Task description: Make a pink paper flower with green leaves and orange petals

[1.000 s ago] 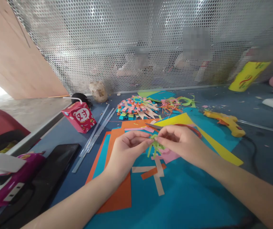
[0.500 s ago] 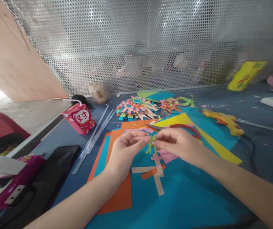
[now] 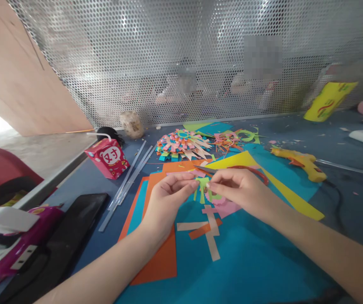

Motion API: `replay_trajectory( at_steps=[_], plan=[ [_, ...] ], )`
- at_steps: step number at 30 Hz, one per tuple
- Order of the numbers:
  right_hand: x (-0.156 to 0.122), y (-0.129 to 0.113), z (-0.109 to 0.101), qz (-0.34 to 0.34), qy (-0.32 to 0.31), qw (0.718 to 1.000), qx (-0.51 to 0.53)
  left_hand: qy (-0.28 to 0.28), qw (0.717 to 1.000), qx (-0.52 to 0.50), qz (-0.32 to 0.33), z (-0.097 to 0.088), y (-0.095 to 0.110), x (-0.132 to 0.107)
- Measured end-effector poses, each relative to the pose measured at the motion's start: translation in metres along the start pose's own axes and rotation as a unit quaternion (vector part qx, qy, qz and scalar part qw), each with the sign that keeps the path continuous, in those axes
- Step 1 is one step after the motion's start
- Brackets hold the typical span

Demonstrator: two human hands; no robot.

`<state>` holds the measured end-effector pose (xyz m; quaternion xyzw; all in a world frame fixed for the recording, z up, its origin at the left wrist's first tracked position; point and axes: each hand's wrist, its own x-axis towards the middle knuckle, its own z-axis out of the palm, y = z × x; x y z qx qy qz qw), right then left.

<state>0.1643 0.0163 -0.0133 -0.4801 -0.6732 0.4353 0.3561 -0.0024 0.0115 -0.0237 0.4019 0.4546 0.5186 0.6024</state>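
Observation:
Between my two hands is a small light-green fringed paper strip, its cut tabs hanging down. My left hand pinches its left end between thumb and forefinger. On the other end, my right hand has thumb and fingertips closed. Red-handled scissors lie behind my right hand, partly covered by it. Beneath the strip, pink paper pieces rest on a large blue sheet. Closer to me lie crossed pale strips and an orange strip.
A layered paper flower sits behind, beside shredded paper strips. To the right is a yellow glue gun with a cord. Clear glue sticks, a red drink box and a black phone lie left. A perforated metal panel stands behind.
The green strip is spread wider and shows more of its tabs. My right fingers have shifted slightly along it. The whole view has drifted a little.

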Motion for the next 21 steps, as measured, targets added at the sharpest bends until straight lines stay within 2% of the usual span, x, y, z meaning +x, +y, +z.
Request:
replay_trajectory(
  at_steps=[5,13,21],
  plan=[
    [-0.002,-0.003,0.001,0.006,-0.007,1.000,0.026,0.016,1.000,0.013,0.009,0.000,0.001,-0.001],
    [-0.001,-0.001,0.005,0.021,-0.002,0.999,0.047,-0.017,1.000,0.001,0.000,0.002,-0.002,-0.004],
    [-0.006,-0.006,0.003,0.036,-0.004,0.998,0.051,-0.033,0.999,-0.017,-0.017,0.009,0.004,-0.011]
  ],
)
